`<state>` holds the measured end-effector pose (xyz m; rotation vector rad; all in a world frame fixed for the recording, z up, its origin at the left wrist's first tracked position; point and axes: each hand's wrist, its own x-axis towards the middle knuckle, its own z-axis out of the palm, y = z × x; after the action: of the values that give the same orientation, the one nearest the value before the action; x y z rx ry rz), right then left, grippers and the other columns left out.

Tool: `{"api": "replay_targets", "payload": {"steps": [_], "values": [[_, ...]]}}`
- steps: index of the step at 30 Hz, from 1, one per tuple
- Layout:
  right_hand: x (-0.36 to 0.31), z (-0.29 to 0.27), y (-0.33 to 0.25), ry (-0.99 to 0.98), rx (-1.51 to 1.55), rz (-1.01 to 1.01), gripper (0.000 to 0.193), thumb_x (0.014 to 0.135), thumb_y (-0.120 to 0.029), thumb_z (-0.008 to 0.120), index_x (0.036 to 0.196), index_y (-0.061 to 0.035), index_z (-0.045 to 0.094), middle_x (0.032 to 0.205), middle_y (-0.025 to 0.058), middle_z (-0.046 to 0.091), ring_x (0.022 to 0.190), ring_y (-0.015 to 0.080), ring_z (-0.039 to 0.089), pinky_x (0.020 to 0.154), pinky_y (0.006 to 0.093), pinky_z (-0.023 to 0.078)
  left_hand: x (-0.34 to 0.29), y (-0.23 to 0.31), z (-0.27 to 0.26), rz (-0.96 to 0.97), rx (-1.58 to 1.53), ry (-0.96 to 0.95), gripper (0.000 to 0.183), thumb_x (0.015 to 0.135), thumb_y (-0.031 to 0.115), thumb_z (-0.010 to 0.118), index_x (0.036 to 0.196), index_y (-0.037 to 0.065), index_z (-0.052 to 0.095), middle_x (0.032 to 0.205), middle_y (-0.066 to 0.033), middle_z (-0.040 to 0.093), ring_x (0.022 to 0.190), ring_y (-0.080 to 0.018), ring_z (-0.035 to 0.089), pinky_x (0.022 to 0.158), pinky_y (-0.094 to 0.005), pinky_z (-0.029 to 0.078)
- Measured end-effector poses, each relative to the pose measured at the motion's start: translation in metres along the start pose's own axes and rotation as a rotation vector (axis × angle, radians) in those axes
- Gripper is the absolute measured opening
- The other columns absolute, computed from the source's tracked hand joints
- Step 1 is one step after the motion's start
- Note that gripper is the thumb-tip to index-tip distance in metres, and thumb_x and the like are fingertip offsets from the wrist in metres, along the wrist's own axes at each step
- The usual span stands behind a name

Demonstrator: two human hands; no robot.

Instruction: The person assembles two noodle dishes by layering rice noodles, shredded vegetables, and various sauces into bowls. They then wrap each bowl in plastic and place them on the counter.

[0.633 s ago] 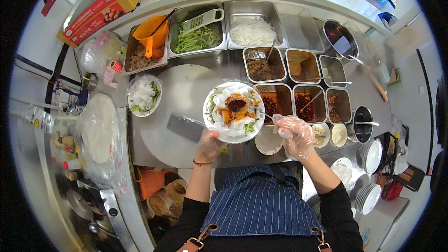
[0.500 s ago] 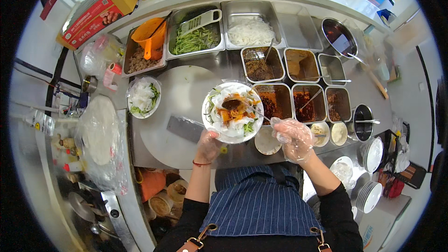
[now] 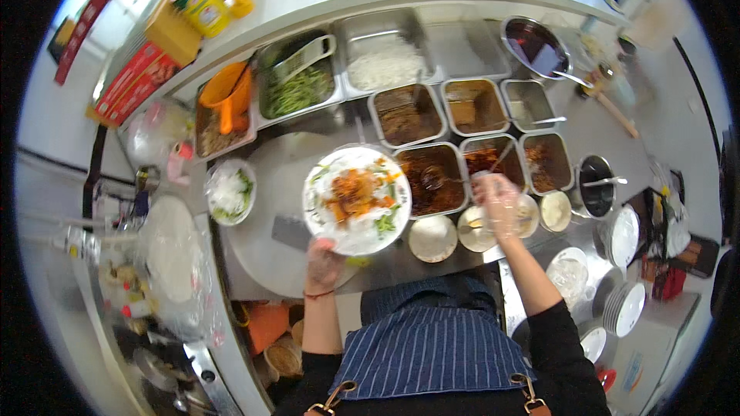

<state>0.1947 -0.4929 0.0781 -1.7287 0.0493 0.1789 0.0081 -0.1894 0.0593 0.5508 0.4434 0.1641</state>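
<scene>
My left hand, closed on the near rim of a white plate, holds it above the round board. Pale noodle strips, shredded cucumber and orange-brown sauce lie on the plate. My right hand, in a clear plastic glove and slightly blurred, is closed around the handle of a spoon. The spoon's bowl is down in the dark red sauce of a metal tray. A wide blade lies on the board, partly under the plate.
Further metal trays hold cucumber shreds, noodle strips and sauces. A bagged bowl of noodles and cucumber sits at left. Pale bowls line the near counter edge. Stacked plates stand at right.
The spoon has moved right, from over the plate down into the red sauce tray. More orange-brown sauce is spread on the food. The whole view has shifted and tilted slightly.
</scene>
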Motion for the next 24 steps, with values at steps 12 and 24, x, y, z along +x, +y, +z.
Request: {"api": "replay_targets", "payload": {"steps": [12, 24], "values": [[0.028, -0.14, -0.006, 0.108, -0.672, -0.191, 0.032, 0.091, -0.035, 0.059, 0.104, -0.0073, 0.069, 0.097, 0.0166, 0.068, 0.086, 0.0289, 0.065, 0.077, 0.0397, 0.052, 0.025, -0.026, 0.051, -0.105, -0.059, -0.189, 0.028, 0.086, 0.022, 0.062, 0.106, 0.002, 0.06, 0.123, -0.0154, 0.059, 0.118, -0.036, 0.054, 0.104, -0.0533, 0.042], [0.128, -0.24, 0.038, 0.151, -1.244, -0.321, 0.009, 0.071, -0.009, 0.065, 0.079, -0.004, 0.068, 0.076, 0.016, 0.065, 0.076, 0.0357, 0.065, 0.069, 0.0441, 0.053, 0.063, -0.094, 0.098, -0.188, 0.198, -0.318, 0.044, 0.085, 0.016, 0.053, 0.125, -0.002, 0.05, 0.124, -0.0165, 0.058, 0.117, -0.0327, 0.056, 0.1, -0.045, 0.046]]}}
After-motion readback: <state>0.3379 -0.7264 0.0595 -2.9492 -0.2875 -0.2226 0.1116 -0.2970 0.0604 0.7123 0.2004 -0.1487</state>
